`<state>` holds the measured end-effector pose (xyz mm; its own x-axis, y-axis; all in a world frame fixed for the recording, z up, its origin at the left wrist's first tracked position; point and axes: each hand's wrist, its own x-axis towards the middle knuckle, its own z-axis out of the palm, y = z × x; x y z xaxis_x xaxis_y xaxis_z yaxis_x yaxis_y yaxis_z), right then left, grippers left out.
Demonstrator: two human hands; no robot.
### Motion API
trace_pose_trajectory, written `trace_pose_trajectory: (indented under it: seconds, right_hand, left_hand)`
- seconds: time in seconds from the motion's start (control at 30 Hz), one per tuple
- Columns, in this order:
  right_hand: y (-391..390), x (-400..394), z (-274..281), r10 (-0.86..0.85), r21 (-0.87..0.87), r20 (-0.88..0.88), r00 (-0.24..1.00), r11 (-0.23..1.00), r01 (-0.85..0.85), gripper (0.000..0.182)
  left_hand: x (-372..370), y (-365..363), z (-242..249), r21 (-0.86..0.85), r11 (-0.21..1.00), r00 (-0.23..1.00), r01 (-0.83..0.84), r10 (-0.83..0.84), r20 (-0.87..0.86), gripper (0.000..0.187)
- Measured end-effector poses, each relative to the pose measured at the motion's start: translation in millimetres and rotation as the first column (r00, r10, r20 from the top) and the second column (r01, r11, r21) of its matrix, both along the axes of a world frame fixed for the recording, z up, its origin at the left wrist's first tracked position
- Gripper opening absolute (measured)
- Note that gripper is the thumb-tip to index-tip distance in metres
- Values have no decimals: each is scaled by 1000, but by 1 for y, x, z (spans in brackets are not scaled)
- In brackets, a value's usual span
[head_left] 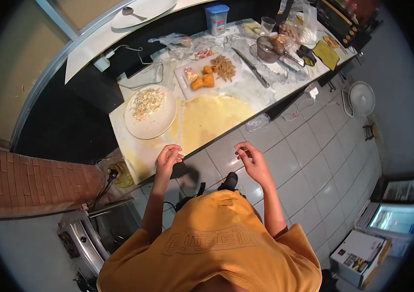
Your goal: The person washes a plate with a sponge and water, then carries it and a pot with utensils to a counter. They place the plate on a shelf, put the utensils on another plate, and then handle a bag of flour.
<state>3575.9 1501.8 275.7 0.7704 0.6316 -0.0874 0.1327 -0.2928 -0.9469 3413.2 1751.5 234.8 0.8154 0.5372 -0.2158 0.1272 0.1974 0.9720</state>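
My left hand (169, 158) is raised by the counter's front edge, fingers loosely bent and apart, holding nothing. Over the floor tiles, just in front of the counter, my right hand (249, 156) hovers with its fingers half curled and empty. Closest to the left hand is a white plate (136, 124) bearing a heap of pale shredded food (147, 103). Behind it a white cutting board (183, 87) carries orange chunks (203, 82), a light-brown shredded pile (224, 68) and small pink-and-white chopped pieces (190, 73). A long knife (250, 67) lies to the board's right.
A dark saucepan (269, 50), a clear cup (267, 25), plastic bags (309, 24) and a yellow-green cloth (325, 55) crowd the counter's right. A blue-lidded container (217, 20) stands at the back. On the upper ledge a spoon (133, 13) rests on a white dish (156, 7).
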Motion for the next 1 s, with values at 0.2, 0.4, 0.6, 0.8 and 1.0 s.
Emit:
trace_pose_trajectory:
  seconds: [0.2, 0.4, 0.6, 0.8, 1.0]
  right_hand:
    - [-8, 111, 3, 100, -78, 31, 995, 992, -97, 17]
    - [-28, 172, 2, 659, 335, -179, 731, 739, -584, 53]
    - [-35, 160, 3, 796, 119, -353, 492, 560, -820, 61]
    - [-21, 231, 2, 537, -211, -15, 843, 823, -528, 32]
    - [-23, 327, 40, 306, -142, -64, 950, 939, -312, 25]
  left_hand:
    - [79, -9, 11, 146, 986, 997, -77, 80, -16, 22]
    - [72, -14, 6, -112, 920, 926, 376, -369, 80, 34]
    - [97, -15, 19, -62, 626, 623, 778, -780, -63, 51]
    - [172, 6, 20, 393, 606, 697, 692, -701, -147, 27]
    - [209, 14, -18, -267, 836, 869, 479, -495, 7, 18]
